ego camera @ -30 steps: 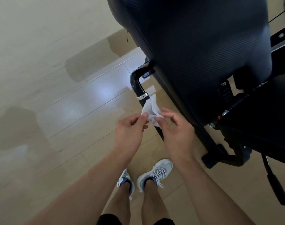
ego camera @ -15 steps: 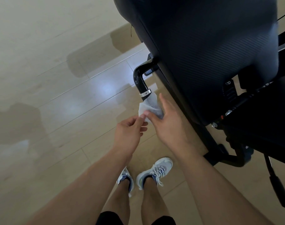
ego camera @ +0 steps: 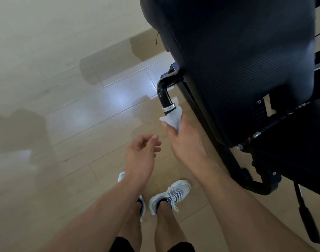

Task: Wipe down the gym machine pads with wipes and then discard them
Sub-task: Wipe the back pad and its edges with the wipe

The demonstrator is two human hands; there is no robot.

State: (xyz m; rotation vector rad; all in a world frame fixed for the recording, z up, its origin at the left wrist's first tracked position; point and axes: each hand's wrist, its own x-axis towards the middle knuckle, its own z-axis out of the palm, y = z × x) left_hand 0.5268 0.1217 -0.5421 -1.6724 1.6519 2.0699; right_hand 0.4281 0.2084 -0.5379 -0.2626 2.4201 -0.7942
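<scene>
My right hand [ego camera: 185, 140] grasps the white wipe [ego camera: 172, 118], wrapped against the black handle [ego camera: 164, 95] just below its silver ring, at 12 o'clock from the hand. My left hand [ego camera: 140, 153] hangs released, fingers loosely curled, holding nothing, at 9 o'clock from the right. The big dark back pad [ego camera: 246, 60] rises at 1 o'clock. My sneakers [ego camera: 171, 196] stand on the floor [ego camera: 64, 124] at 6 o'clock.

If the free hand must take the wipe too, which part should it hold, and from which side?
Probably the loose corner of the wipe, approached from the left. That corner sticks out leftward, clear of the right hand, whose thumb and fingers hold the rest against the handle. The left hand hangs open just below and left, so a short pinch would likely reach it.
</scene>
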